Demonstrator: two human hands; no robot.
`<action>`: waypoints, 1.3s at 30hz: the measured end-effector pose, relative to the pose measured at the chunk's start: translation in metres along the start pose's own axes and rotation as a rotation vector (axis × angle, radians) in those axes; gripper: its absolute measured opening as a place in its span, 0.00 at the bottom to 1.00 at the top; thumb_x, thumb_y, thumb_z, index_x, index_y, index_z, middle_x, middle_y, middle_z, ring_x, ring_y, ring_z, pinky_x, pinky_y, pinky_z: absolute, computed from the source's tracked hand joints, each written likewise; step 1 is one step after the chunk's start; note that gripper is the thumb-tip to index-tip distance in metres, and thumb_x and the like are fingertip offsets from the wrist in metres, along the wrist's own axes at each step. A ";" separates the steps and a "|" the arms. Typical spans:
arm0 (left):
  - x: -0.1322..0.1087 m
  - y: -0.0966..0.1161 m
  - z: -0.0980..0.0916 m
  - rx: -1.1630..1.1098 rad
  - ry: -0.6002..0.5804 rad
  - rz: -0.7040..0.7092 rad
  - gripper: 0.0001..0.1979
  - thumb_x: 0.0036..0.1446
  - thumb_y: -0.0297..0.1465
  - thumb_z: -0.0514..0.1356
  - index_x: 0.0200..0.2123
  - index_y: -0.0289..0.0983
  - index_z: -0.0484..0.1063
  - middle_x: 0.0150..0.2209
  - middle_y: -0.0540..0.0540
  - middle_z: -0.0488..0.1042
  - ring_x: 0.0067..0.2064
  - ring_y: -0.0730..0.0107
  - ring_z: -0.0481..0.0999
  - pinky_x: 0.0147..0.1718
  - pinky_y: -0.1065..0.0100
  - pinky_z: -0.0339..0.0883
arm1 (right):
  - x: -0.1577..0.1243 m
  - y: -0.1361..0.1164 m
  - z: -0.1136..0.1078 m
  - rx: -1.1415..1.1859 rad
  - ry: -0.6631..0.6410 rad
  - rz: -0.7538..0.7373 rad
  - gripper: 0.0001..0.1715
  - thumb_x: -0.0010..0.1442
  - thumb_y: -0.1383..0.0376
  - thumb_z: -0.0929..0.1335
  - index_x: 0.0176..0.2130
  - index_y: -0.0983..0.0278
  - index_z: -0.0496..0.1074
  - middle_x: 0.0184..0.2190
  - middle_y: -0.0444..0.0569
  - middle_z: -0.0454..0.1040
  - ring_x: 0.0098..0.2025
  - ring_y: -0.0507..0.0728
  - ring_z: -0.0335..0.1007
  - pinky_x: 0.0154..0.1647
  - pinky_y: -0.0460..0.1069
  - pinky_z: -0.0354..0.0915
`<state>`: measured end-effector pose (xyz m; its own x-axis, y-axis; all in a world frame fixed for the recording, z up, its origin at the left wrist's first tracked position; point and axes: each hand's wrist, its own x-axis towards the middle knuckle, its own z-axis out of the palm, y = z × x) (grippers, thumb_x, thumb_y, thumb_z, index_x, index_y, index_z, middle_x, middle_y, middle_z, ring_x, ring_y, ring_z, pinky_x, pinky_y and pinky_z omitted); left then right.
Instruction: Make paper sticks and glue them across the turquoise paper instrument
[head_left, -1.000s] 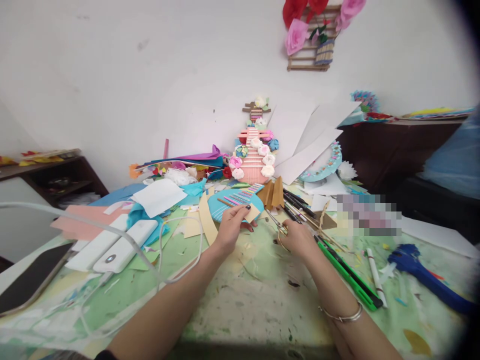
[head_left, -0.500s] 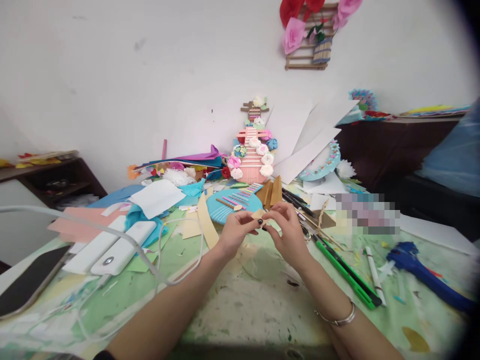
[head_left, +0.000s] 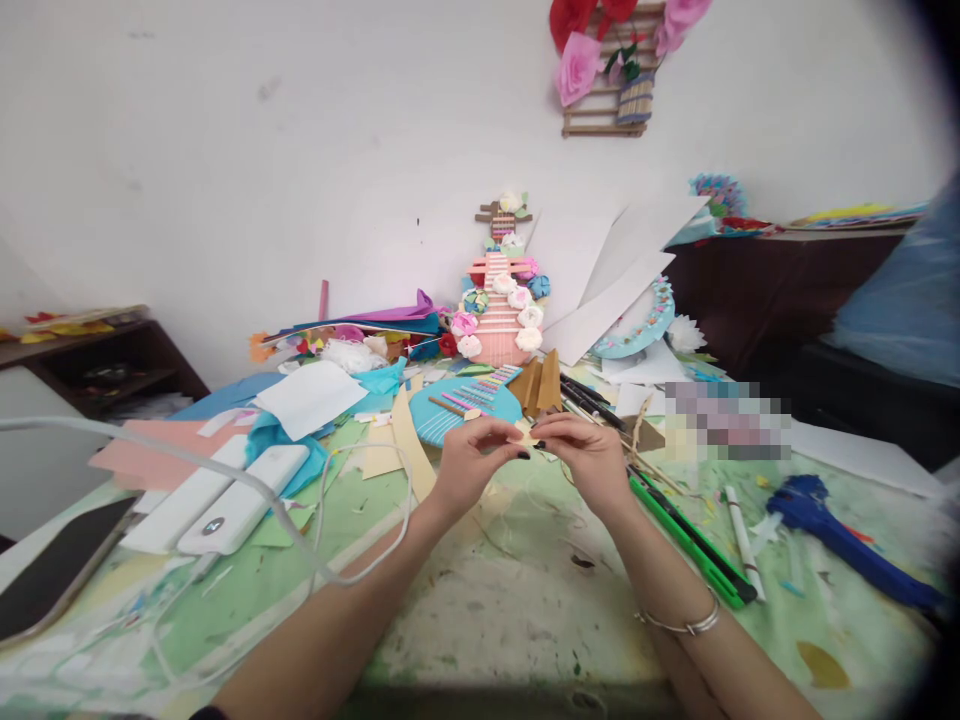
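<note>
My left hand [head_left: 480, 455] and my right hand [head_left: 585, 455] are raised over the front middle of the table, fingertips nearly meeting. Between them is a small cream paper piece [head_left: 526, 440], pinched by both hands and mostly covered by fingers. Just behind my left hand lies a blue instrument-shaped cutout [head_left: 435, 420] with colored strips and white strings. Folded brown paper [head_left: 550, 382] stands behind my right hand. Farther back, a pink instrument model [head_left: 499, 330] with paper flowers leans on the wall.
On the left are a phone [head_left: 64, 570], a white power bank [head_left: 244, 500] and a looping white cable [head_left: 281, 505]. A green cutter [head_left: 690, 540], a white pen [head_left: 744, 545] and a blue glue gun [head_left: 847, 540] lie on the right.
My hands have turned and drawn slightly apart, with the right wrist farther right. Less of the cream paper shows between the fingers. The whole view has shifted a little.
</note>
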<state>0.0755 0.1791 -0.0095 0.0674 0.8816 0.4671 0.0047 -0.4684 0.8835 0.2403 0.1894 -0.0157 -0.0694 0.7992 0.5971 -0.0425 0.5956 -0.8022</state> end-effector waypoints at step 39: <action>-0.012 -0.001 0.013 -0.186 0.056 -0.178 0.15 0.42 0.33 0.68 0.25 0.34 0.64 0.25 0.47 0.77 0.28 0.68 0.78 0.32 0.65 0.75 | -0.004 0.008 0.014 0.377 0.127 0.418 0.13 0.36 0.65 0.77 0.20 0.65 0.70 0.24 0.43 0.71 0.27 0.50 0.65 0.31 0.47 0.61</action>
<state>0.0876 0.1686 -0.0163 0.0269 0.9534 0.3006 -0.1727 -0.2918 0.9408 0.2260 0.1897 -0.0244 -0.0372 0.9777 0.2067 -0.3911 0.1761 -0.9033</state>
